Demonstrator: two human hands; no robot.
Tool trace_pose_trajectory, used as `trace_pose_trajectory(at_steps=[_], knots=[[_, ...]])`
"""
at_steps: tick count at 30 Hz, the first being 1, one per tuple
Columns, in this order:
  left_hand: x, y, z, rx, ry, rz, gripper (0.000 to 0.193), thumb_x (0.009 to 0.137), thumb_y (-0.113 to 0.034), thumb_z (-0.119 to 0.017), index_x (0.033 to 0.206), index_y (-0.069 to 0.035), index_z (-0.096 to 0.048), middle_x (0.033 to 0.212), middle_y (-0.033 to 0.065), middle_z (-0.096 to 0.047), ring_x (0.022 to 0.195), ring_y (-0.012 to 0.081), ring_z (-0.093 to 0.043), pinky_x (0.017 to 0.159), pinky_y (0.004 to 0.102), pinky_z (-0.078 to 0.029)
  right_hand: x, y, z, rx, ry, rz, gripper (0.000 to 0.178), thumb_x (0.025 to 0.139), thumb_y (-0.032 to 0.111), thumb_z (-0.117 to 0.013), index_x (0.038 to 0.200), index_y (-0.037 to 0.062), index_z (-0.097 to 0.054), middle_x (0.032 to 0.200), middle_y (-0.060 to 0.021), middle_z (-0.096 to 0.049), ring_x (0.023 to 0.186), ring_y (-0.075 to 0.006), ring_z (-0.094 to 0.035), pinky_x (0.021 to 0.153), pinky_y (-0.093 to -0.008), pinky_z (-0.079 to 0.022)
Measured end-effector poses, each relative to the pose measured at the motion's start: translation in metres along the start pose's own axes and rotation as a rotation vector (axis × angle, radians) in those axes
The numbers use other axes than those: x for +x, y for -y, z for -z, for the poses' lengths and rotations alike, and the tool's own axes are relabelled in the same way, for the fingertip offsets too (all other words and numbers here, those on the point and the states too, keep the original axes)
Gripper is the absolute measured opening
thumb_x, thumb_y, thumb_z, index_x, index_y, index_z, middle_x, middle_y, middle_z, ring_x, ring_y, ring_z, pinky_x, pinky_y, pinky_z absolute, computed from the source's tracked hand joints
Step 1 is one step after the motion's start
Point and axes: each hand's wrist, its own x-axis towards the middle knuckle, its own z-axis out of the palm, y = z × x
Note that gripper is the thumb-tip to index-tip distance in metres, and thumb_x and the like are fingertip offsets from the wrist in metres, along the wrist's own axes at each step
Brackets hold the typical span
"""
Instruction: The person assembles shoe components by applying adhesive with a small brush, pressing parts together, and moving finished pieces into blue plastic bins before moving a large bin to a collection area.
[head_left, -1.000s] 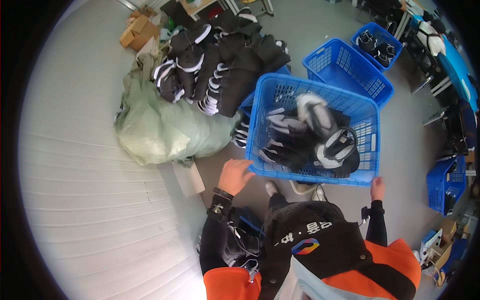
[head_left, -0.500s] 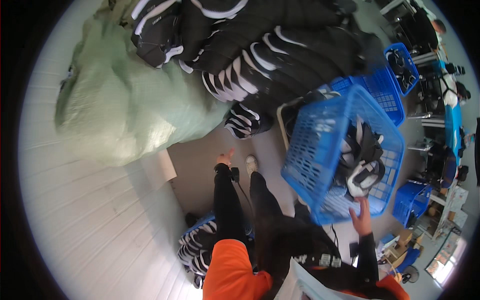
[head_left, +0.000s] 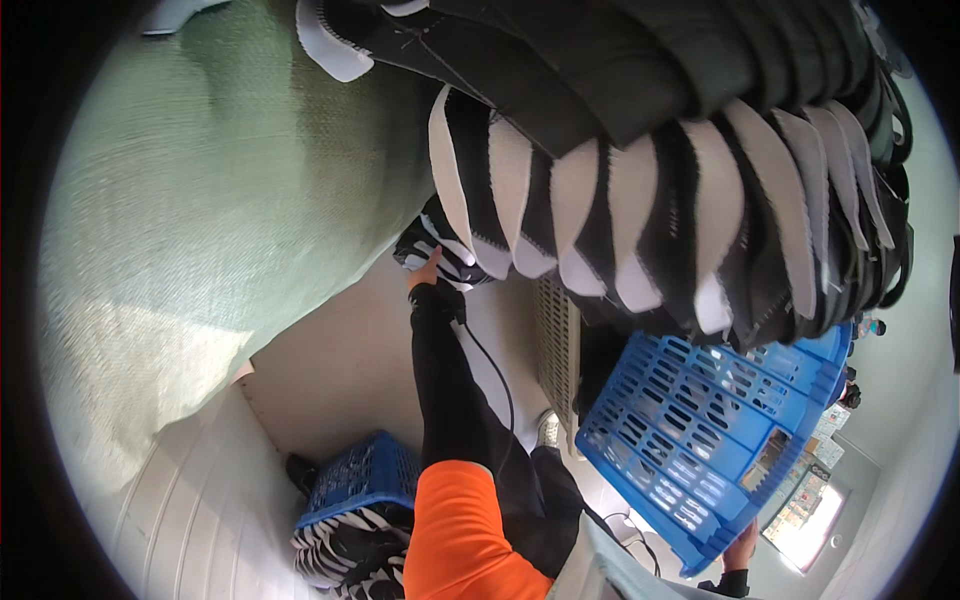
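Observation:
My left hand (head_left: pixel 425 271) reaches down to a small bundle of black and white shoe uppers (head_left: pixel 447 228) below the big pile. Its thumb side lies against the bundle, and the other fingers are partly hidden there. Far to the lower right, my right hand (head_left: pixel 742 550) grips the rim of a blue plastic basket (head_left: pixel 690 410). The basket is tilted, with its slotted side facing me, so its contents are hidden. Above both hands spreads a thick row of stacked black shoe uppers (head_left: pixel 680 200) with pale linings.
A big pale green woven sack (head_left: pixel 230 180) bulges at the left beside a white panelled wall (head_left: pixel 190 490). Lower left stands another blue basket (head_left: pixel 360 475) with uppers (head_left: pixel 350 550) beside it. A beige slatted crate (head_left: pixel 556 345) is under the pile. A cable (head_left: pixel 495 365) hangs beside my left arm.
My view has moved closer to the pile and the sack. My left hand has gone from free space to the small bundle. The blue basket has tipped, hiding the uppers inside it.

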Motion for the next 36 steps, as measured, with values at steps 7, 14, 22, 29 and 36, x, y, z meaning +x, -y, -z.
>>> trace_pose_trajectory(at_steps=[7,14,22,29,36], knots=[[0.045,-0.020,-0.026,-0.056,-0.002,-0.042,0.114,0.061,-0.076,-0.079,0.127,0.014,-0.059,0.130,0.0282,-0.063,0.125,0.0372,-0.060,0.104,0.0437,-0.047,0.010,0.032,-0.015,-0.087,0.065,0.043,0.034,0.091,0.000,-0.057,0.124,-0.0034,-0.058,0.117,-0.0172,-0.063,0.108,-0.0283,-0.063,0.096,-0.0377,-0.049],[0.074,-0.023,-0.070,-0.143,0.052,-0.031,0.101,0.062,-0.064,-0.085,0.123,0.012,-0.061,0.124,0.0260,-0.067,0.118,0.0363,-0.063,0.100,0.0437,-0.048,0.022,0.031,-0.010,-0.128,0.089,-0.006,0.026,0.091,0.003,-0.058,0.117,-0.0035,-0.061,0.109,-0.0178,-0.065,0.101,-0.0312,-0.065,0.091,-0.0389,-0.050],[0.032,0.048,-0.024,-0.217,0.027,-0.017,0.088,0.063,-0.051,-0.092,0.118,0.011,-0.064,0.117,0.0236,-0.071,0.111,0.0353,-0.067,0.096,0.0438,-0.050,0.026,0.015,-0.016,-0.106,0.108,0.152,0.020,0.092,0.006,-0.059,0.108,-0.0037,-0.063,0.100,-0.0186,-0.067,0.093,-0.0344,-0.067,0.085,-0.0403,-0.052],[-0.264,0.091,0.120,-0.032,-0.396,-0.383,0.076,0.066,-0.033,-0.093,0.128,0.000,-0.063,0.113,0.0219,-0.072,0.109,0.0427,-0.066,0.093,0.0477,-0.052,0.025,-0.018,0.008,0.058,-0.071,0.083,0.014,0.098,0.010,-0.059,0.102,-0.0014,-0.064,0.095,-0.0112,-0.065,0.083,-0.0217,-0.063,0.076,-0.0331,-0.052],[-0.591,0.075,0.322,0.606,-0.711,-1.300,0.025,0.075,-0.006,-0.066,0.100,-0.006,-0.070,0.110,0.0073,-0.073,0.100,0.0268,-0.068,0.086,0.0394,-0.053,0.046,-0.083,0.006,0.243,-0.147,0.284,0.012,0.100,0.015,-0.061,0.102,0.0041,-0.067,0.097,-0.0073,-0.070,0.088,-0.0177,-0.066,0.075,-0.0302,-0.053]])
